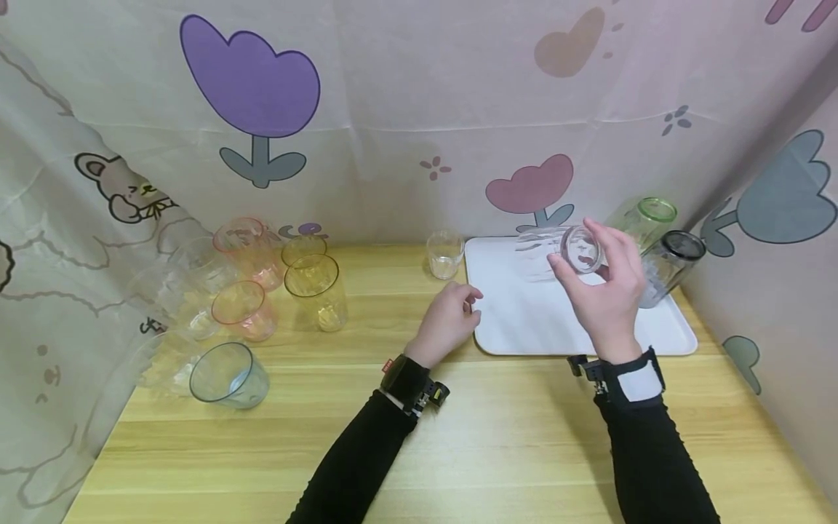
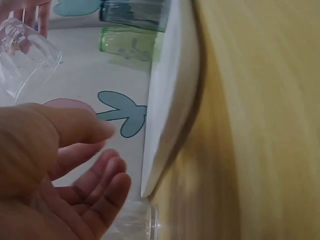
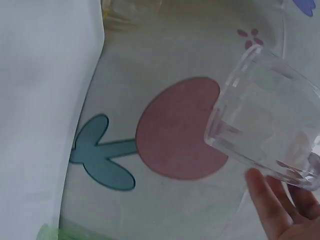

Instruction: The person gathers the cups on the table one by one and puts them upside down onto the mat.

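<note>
My right hand (image 1: 609, 284) holds a clear glass (image 1: 546, 251) by its base end above the white tray (image 1: 524, 320). The glass lies tilted over, its mouth pointing left, and the right wrist view shows its squared, see-through wall (image 3: 270, 115). By the tray's left edge hovers my left hand (image 1: 445, 320), fingers loosely bent with nothing in them. A small clear glass (image 1: 445, 256) stands on the table just beyond that hand. At the tray's right end are a green glass (image 1: 648, 218) and a dark grey glass (image 1: 671, 266).
On the left of the wooden table (image 1: 497, 444) stand several glasses: amber ones (image 1: 317, 295), pink ones (image 1: 244, 313), a blue-grey one (image 1: 230, 375) and clear ones (image 1: 199, 313). A printed curtain (image 1: 386, 87) rises directly behind the tray and along both sides.
</note>
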`<state>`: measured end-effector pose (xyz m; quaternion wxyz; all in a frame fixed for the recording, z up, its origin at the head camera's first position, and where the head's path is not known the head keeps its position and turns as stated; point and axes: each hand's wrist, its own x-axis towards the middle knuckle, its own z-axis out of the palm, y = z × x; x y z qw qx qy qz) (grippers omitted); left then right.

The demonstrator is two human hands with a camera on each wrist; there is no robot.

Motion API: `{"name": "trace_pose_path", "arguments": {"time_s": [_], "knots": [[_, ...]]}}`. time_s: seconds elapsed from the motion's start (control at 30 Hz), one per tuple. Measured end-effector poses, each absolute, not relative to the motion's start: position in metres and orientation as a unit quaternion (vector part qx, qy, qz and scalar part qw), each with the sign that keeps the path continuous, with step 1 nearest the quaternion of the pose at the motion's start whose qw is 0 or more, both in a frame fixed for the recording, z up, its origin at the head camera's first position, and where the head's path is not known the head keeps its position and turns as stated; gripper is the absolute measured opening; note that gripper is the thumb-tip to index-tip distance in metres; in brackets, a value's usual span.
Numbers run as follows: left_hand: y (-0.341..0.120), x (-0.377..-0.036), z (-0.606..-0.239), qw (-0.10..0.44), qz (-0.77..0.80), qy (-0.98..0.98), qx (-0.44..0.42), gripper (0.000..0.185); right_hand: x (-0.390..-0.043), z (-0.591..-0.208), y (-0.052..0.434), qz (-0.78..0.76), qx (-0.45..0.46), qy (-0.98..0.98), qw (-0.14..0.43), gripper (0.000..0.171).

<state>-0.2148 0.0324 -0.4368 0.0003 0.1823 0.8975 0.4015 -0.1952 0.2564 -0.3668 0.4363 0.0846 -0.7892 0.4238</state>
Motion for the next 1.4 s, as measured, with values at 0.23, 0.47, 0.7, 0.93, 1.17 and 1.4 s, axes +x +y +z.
{"name": "trace_pose_path", "arguments": {"time_s": [0.23, 0.47, 0.7, 0.93, 1.17, 1.4], "knots": [[0.037, -0.211, -0.442, 0.04, 0.322, 0.929, 0.177, 0.038, -0.191, -0.356, 0.284, 0.376, 0.041, -0.853, 0.36, 0.062], [0.041, -0.21, -0.445, 0.069, 0.316, 0.933, 0.155, 0.046, -0.19, -0.35, 0.314, 0.312, 0.023, -0.92, 0.236, 0.063], [0.042, -0.208, -0.445, 0.083, 0.333, 0.929, 0.138, 0.048, -0.188, -0.351, 0.347, 0.269, -0.017, -0.955, 0.121, 0.071], [0.043, -0.208, -0.446, 0.088, 0.341, 0.926, 0.133, 0.047, -0.184, -0.354, 0.374, 0.265, -0.053, -0.961, 0.054, 0.076], [0.044, -0.208, -0.446, 0.094, 0.337, 0.928, 0.127, 0.048, -0.181, -0.358, 0.396, 0.26, -0.082, -0.962, 0.022, 0.076], [0.043, -0.208, -0.445, 0.092, 0.337, 0.928, 0.127, 0.048, -0.178, -0.363, 0.412, 0.252, -0.101, -0.962, 0.018, 0.075]]}}
